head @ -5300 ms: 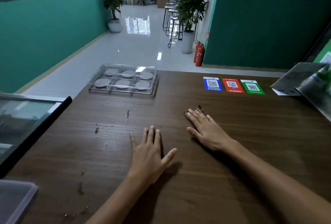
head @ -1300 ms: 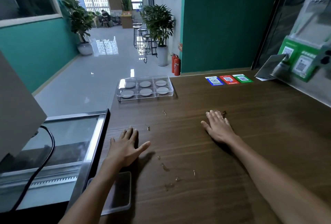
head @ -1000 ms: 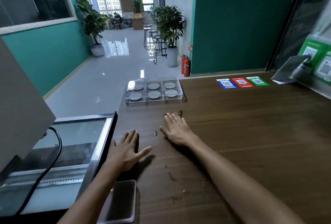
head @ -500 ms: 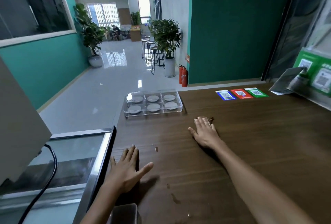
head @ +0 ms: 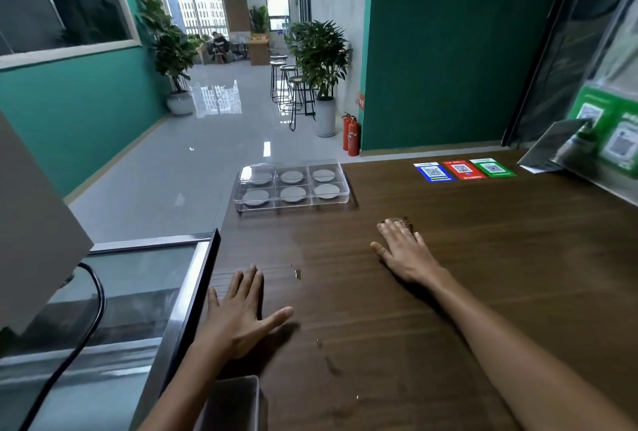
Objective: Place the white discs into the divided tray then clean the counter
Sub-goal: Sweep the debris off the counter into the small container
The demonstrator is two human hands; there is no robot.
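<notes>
A clear divided tray [head: 347,189] stands at the counter's far left edge, and a white disc [head: 291,176] lies in each of its compartments. My right hand [head: 404,254] lies flat on the dark wooden counter [head: 500,275], in front of the tray and to its right. It presses down a small brown cloth [head: 404,221], of which only an edge shows past the fingertips. My left hand [head: 241,316] rests flat near the counter's left edge, fingers spread, with nothing in it. Small wet spots [head: 297,273] lie between my hands and nearer to me.
A glass-topped display case [head: 138,275] with a black cable [head: 93,310] borders the counter on the left. A translucent plastic container [head: 234,403] sits at the near edge. Three QR stickers [head: 462,170] lie at the far side, and a slanted sign stand [head: 559,144] is at the right.
My right hand slid with the cloth from near the tray's front toward the right over the last second. My left hand stayed flat in place. The view has tilted up slightly.
</notes>
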